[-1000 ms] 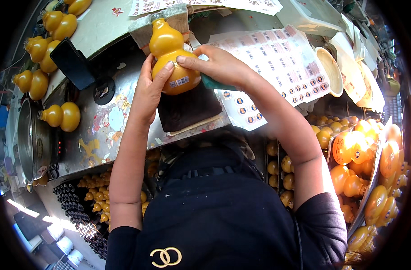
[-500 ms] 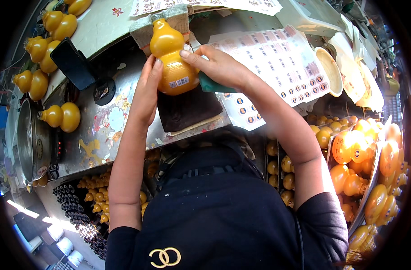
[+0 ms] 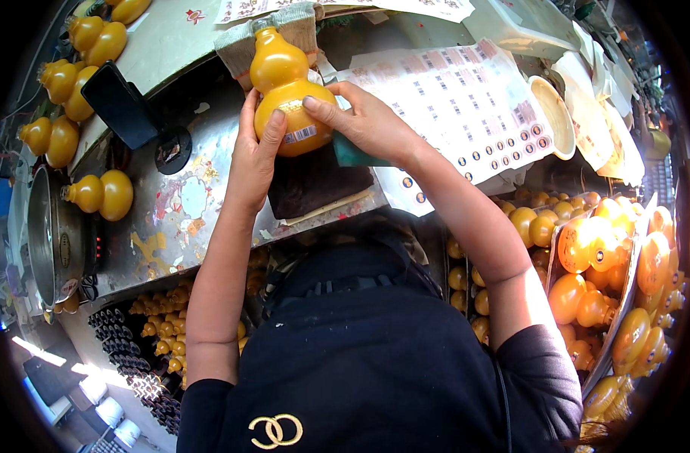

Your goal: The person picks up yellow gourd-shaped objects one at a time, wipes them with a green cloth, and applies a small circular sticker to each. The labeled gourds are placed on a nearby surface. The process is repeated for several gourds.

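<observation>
The yellow gourd-shaped bottle [image 3: 279,68] is over the table [image 3: 213,140], its neck above a pale cloth-covered block [image 3: 303,38]; left hand [image 3: 255,155] and right hand [image 3: 369,124] grip its lower bulb from either side.

- Bottle [image 3: 288,98]: between left grip [image 3: 256,147] and right grip [image 3: 366,122], its neck over a block [image 3: 308,34].
- Pad [image 3: 318,190]: on the surface [image 3: 163,226], nearer the person [image 3: 382,362] than the block.
- Label sheet [image 3: 450,98]: right of the bottle, with a bowl [image 3: 565,134] just beside its right edge.
- Tub [image 3: 522,26]: behind the label sheet.
- Phone [image 3: 118,106]: left of the bottle.
- Pan [image 3: 44,234]: far left, a second bottle [image 3: 116,195] just right of it.
- Stored bottles [image 3: 568,296]: right of the person.
</observation>
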Action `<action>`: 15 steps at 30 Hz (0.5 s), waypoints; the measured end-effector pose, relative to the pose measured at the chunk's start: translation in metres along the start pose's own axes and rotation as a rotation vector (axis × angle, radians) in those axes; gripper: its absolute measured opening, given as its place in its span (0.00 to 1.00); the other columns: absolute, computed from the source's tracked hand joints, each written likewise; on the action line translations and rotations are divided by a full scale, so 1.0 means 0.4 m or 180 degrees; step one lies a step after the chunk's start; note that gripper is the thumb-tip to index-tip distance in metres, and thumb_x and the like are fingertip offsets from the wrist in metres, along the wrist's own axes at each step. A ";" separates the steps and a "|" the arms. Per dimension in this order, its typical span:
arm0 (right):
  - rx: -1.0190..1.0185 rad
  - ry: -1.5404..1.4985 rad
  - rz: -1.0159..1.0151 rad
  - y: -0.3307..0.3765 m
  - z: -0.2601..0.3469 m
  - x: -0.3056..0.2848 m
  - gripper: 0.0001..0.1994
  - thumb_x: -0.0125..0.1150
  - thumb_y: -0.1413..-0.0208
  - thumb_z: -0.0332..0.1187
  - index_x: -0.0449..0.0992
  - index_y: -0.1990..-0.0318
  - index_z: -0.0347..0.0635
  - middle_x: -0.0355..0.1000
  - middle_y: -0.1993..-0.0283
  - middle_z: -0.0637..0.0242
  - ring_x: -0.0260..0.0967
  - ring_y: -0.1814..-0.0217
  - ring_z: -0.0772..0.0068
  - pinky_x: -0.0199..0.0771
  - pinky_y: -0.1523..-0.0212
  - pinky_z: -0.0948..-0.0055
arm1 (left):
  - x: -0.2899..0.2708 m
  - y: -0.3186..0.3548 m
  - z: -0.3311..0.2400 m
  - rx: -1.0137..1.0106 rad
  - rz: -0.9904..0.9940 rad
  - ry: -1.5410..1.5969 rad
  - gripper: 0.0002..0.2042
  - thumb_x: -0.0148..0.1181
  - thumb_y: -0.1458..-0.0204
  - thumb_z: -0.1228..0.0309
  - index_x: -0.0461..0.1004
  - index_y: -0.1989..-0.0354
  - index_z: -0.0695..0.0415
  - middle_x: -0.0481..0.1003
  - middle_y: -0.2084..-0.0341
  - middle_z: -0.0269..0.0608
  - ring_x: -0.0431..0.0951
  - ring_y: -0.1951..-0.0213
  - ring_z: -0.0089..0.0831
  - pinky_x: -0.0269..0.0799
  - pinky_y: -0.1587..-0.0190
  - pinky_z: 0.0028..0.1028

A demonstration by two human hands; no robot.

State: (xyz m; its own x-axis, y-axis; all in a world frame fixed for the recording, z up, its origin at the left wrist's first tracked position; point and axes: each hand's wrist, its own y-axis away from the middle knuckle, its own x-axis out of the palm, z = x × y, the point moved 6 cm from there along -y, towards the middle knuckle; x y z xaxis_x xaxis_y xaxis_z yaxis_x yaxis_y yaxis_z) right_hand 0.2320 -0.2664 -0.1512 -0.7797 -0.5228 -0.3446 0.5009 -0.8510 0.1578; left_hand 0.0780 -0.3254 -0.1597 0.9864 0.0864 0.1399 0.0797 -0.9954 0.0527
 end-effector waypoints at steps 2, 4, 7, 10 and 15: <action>-0.0015 -0.0142 0.0004 -0.004 -0.012 0.000 0.39 0.52 0.47 0.64 0.68 0.46 0.32 0.72 0.53 0.51 0.71 0.51 0.63 0.67 0.48 0.71 | -0.002 -0.003 0.005 -0.0038 -0.0038 0.0046 0.33 0.45 0.38 0.52 0.46 0.32 0.60 0.57 0.38 0.46 0.57 0.36 0.32 0.50 0.35 0.30; -0.0045 -0.0271 -0.0006 -0.002 -0.012 -0.001 0.39 0.51 0.46 0.64 0.68 0.46 0.31 0.72 0.53 0.50 0.71 0.50 0.63 0.67 0.48 0.71 | -0.008 -0.007 0.010 -0.0104 -0.0049 0.0273 0.32 0.44 0.38 0.51 0.47 0.32 0.58 0.58 0.38 0.44 0.57 0.36 0.31 0.52 0.35 0.31; -0.0047 -0.0419 0.0015 0.005 0.003 -0.007 0.39 0.50 0.46 0.65 0.69 0.47 0.31 0.73 0.54 0.50 0.71 0.50 0.63 0.68 0.48 0.70 | -0.016 -0.016 0.003 -0.0081 -0.0123 0.0435 0.32 0.49 0.39 0.55 0.50 0.33 0.62 0.61 0.41 0.47 0.60 0.38 0.31 0.52 0.36 0.28; 0.0007 -0.0191 0.0098 -0.008 0.010 -0.014 0.40 0.48 0.47 0.67 0.70 0.48 0.31 0.73 0.55 0.50 0.72 0.53 0.63 0.69 0.50 0.70 | 0.004 -0.016 -0.018 -0.0145 -0.0207 -0.0041 0.31 0.48 0.39 0.55 0.51 0.34 0.62 0.63 0.43 0.46 0.62 0.40 0.29 0.53 0.37 0.27; 0.0169 0.0231 0.0251 -0.029 0.000 -0.005 0.43 0.48 0.50 0.70 0.71 0.51 0.29 0.74 0.59 0.51 0.73 0.57 0.62 0.70 0.53 0.70 | 0.000 -0.021 -0.012 -0.0190 -0.0123 0.0321 0.30 0.49 0.40 0.55 0.53 0.35 0.63 0.64 0.44 0.45 0.63 0.41 0.28 0.54 0.38 0.27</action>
State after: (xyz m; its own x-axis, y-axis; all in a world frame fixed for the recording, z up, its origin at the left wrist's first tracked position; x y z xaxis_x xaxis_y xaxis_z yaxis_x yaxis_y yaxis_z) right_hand 0.2277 -0.2553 -0.1525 -0.7085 -0.5850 -0.3948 0.5375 -0.8098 0.2352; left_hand 0.0768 -0.3170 -0.1553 0.9630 0.1314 0.2353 0.1058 -0.9873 0.1182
